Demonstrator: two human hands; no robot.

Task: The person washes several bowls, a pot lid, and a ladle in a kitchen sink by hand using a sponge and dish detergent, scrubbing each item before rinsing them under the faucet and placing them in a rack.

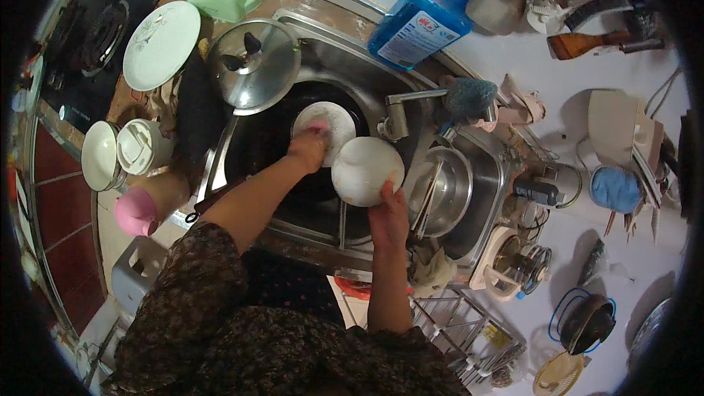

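My left hand (pixel 309 149) reaches over the left sink basin. Its fingers press a small pink cloth or sponge (pixel 318 124), mostly hidden, against a white round dish (pixel 342 115). That dish is over a large black wok (pixel 264 159) standing in the basin. My right hand (pixel 388 212) grips a white bowl (pixel 366 168) by its near rim. The bowl is tilted, with its rounded outside towards me, and overlaps the dish's lower right edge.
A glass pan lid (pixel 256 66) leans at the basin's left corner. Behind are a blue detergent bottle (pixel 421 25) and a faucet (pixel 393 124). A steel bowl (pixel 448 192) sits in the right basin. A white plate (pixel 162 45) and stacked bowls (pixel 100 155) stand left, near the stove (pixel 91 44).
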